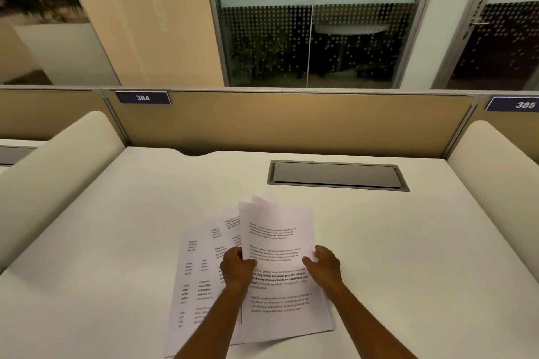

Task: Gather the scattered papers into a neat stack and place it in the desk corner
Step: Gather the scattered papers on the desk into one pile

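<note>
head view: the papers [277, 271] lie in the lower centre of the frame on the white bench [393, 256], fanned out and not aligned. several printed sheets spread toward the lower left, and a top group sits to their right with its far end curling upward off the surface. the left hand [237, 267] is at the left edge of that top group, fingers curled and thumb laid over the printed face, pinching the sheets. the right hand [323, 264] is at the right edge of the same group, fingers bent around the paper edge in a loose grip. both forearms enter from the bottom edge of the frame. a grey recessed cable hatch [338, 175] sits in the bench above and right of the papers, well apart from them. a tan partition [291, 122] closes the far side of the bench, with number plates "384" [143, 97] at upper left and "385" [525, 104] at the right edge.
</note>
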`<state>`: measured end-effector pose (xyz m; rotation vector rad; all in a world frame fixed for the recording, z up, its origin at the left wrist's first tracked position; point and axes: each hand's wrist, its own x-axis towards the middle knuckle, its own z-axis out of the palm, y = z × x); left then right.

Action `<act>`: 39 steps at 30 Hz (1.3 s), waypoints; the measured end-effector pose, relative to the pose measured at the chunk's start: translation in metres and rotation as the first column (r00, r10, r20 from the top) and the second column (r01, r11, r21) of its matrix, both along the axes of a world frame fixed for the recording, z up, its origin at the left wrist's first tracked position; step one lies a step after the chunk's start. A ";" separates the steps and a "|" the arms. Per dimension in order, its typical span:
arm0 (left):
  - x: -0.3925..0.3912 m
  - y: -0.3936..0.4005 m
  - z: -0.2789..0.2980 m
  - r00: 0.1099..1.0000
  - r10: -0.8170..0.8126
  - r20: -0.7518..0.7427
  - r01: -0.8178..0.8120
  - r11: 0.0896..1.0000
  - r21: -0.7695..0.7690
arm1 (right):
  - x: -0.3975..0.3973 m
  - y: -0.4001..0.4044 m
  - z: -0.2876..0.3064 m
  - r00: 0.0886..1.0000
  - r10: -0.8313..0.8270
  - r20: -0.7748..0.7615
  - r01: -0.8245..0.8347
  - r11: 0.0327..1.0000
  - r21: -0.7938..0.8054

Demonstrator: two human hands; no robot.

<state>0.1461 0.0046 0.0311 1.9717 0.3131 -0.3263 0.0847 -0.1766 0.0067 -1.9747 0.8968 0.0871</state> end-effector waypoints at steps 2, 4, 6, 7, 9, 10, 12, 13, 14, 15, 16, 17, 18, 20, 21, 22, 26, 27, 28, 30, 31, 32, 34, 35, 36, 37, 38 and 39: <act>0.002 0.010 -0.003 1.000 0.021 0.000 -0.021 0.999 0.030 | 0.005 0.007 0.000 0.999 0.041 -0.005 -0.041 0.999 -0.027; 0.005 0.020 -0.007 1.000 0.028 0.004 -0.028 0.996 0.080 | 0.009 0.015 0.000 0.997 0.079 -0.015 -0.080 0.995 -0.054; 0.007 0.030 -0.012 1.000 0.024 0.000 -0.024 0.990 0.141 | 0.013 0.021 -0.001 0.993 0.113 -0.022 -0.114 0.990 -0.080; 0.008 0.035 -0.014 1.000 0.017 -0.009 -0.015 0.984 0.176 | 0.014 0.024 -0.001 0.991 0.131 -0.031 -0.134 0.986 -0.097; 0.010 0.046 -0.018 0.999 -0.014 -0.042 0.024 0.963 0.269 | 0.016 0.029 -0.003 0.982 0.178 -0.060 -0.184 0.973 -0.136; 0.011 0.052 -0.018 0.998 -0.032 -0.062 0.050 0.945 0.323 | 0.017 0.031 -0.004 0.976 0.204 -0.081 -0.215 0.965 -0.153; 0.013 0.064 -0.020 0.994 -0.053 -0.099 0.091 0.900 0.425 | 0.019 0.036 -0.007 0.962 0.244 -0.125 -0.264 0.945 -0.192; 0.013 0.070 -0.022 0.992 -0.055 -0.116 0.104 0.874 0.475 | 0.019 0.038 -0.008 0.958 0.250 -0.141 -0.276 0.937 -0.212; 0.014 0.077 -0.023 0.990 -0.049 -0.134 0.112 0.848 0.517 | 0.020 0.040 -0.009 0.955 0.253 -0.157 -0.284 0.930 -0.233; 0.014 0.083 -0.025 0.988 -0.030 -0.150 0.108 0.832 0.544 | 0.020 0.042 -0.010 0.953 0.251 -0.169 -0.288 0.923 -0.256; 0.014 0.090 -0.026 0.987 0.000 -0.158 0.089 0.827 0.555 | 0.021 0.044 -0.011 0.953 0.246 -0.179 -0.289 0.916 -0.279; 0.013 0.095 -0.028 0.987 0.031 -0.155 0.062 0.828 0.557 | 0.021 0.046 -0.011 0.952 0.241 -0.187 -0.289 0.909 -0.301; 0.013 0.098 -0.030 0.989 0.048 -0.143 0.041 0.828 0.560 | 0.021 0.048 -0.012 0.953 0.236 -0.192 -0.288 0.904 -0.317; 0.013 0.103 -0.032 0.993 0.051 -0.110 0.022 0.819 0.574 | 0.021 0.051 -0.013 0.953 0.232 -0.192 -0.286 0.900 -0.329; 0.014 0.104 -0.032 0.994 0.047 -0.094 0.016 0.816 0.578 | 0.022 0.052 -0.014 0.954 0.228 -0.193 -0.282 0.899 -0.334; 0.015 0.105 -0.033 0.996 0.045 -0.081 0.010 0.817 0.577 | 0.022 0.053 -0.014 0.955 0.222 -0.195 -0.279 0.898 -0.341; 0.018 0.109 -0.033 0.997 0.061 -0.056 -0.023 0.851 0.525 | 0.025 0.057 -0.015 0.962 0.196 -0.188 -0.252 0.905 -0.344; 0.019 0.110 -0.034 0.996 0.066 -0.054 -0.030 0.864 0.502 | 0.026 0.058 -0.015 0.964 0.191 -0.186 -0.245 0.909 -0.337; 0.019 0.110 -0.034 0.997 0.065 -0.050 -0.034 0.879 0.476 | 0.026 0.059 -0.015 0.965 0.187 -0.184 -0.240 0.912 -0.332; 0.019 0.109 -0.034 0.998 0.054 -0.039 -0.033 0.915 0.403 | 0.028 0.062 -0.015 0.964 0.190 -0.184 -0.242 0.915 -0.323; 0.019 0.108 -0.033 0.998 0.044 -0.033 -0.029 0.934 0.357 | 0.029 0.064 -0.015 0.964 0.194 -0.183 -0.245 0.916 -0.317; 0.019 0.106 -0.032 0.999 0.032 -0.028 -0.022 0.952 0.307 | 0.029 0.067 -0.015 0.963 0.198 -0.183 -0.247 0.918 -0.309; 0.019 0.100 -0.030 1.000 0.009 -0.023 -0.005 0.982 0.190 | 0.030 0.072 -0.015 0.961 0.206 -0.183 -0.253 0.922 -0.293; 0.019 0.098 -0.029 1.000 0.005 -0.025 -0.002 0.992 0.129 | 0.030 0.075 -0.016 0.961 0.208 -0.180 -0.253 0.925 -0.284; 0.020 0.096 -0.028 1.000 0.004 -0.029 -0.002 0.997 0.075 | 0.031 0.077 -0.016 0.962 0.208 -0.176 -0.251 0.929 -0.271; 0.020 0.095 -0.027 0.999 0.007 -0.039 -0.006 1.000 0.031 | 0.031 0.078 -0.016 0.964 0.206 -0.170 -0.245 0.936 -0.255; 0.021 0.094 -0.026 0.999 0.016 -0.052 -0.016 1.000 -0.005 | 0.032 0.078 -0.015 0.967 0.200 -0.160 -0.234 0.943 -0.235; 0.022 0.094 -0.026 0.997 0.031 -0.064 -0.033 0.999 -0.028 | 0.032 0.078 -0.014 0.972 0.188 -0.142 -0.215 0.953 -0.215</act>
